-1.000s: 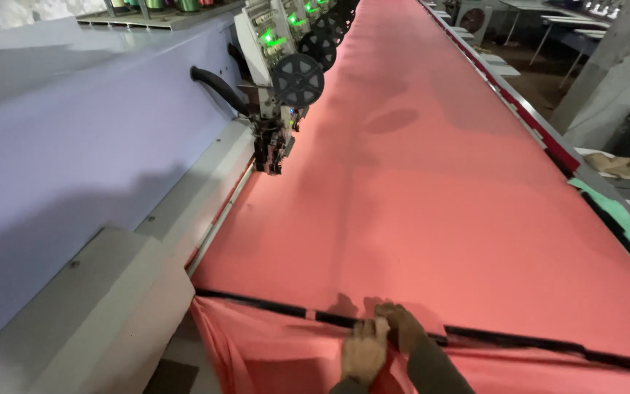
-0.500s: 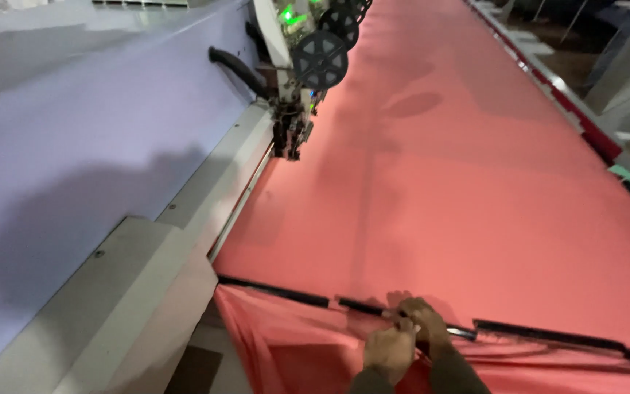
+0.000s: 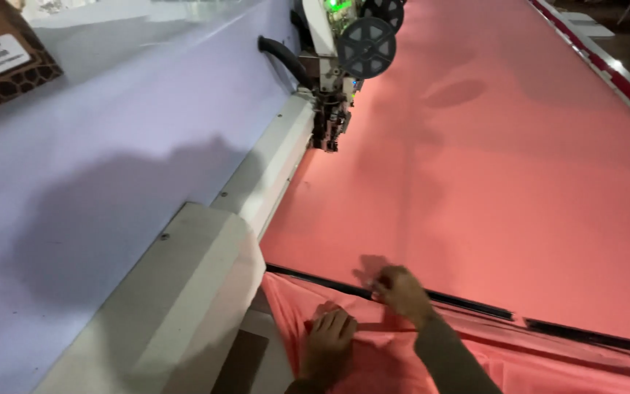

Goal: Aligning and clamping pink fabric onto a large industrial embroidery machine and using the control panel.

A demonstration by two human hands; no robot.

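A long sheet of salmon-pink fabric (image 3: 490, 168) lies stretched flat over a wide machine bed. Its near edge runs under a thin black clamp bar (image 3: 468, 303) and hangs down in folds below. My left hand (image 3: 327, 343) presses on the hanging fabric just under the bar, fingers curled against the cloth. My right hand (image 3: 401, 288) rests on the bar itself, fingers bent and pinching the fabric edge at the bar. The two hands sit close together, the right a little higher.
An embroidery head (image 3: 340, 80) with a grey spoked wheel (image 3: 365, 47) and a green light stands at the fabric's left edge. A pale lilac machine housing (image 3: 111, 168) and white beam (image 3: 205, 292) fill the left. A brown patterned box (image 3: 1, 58) sits top left.
The view has swung left and nearer to the machine head. Both hands stay at the clamp bar; the right has slid slightly up onto it while the left sits lower on the hanging cloth.
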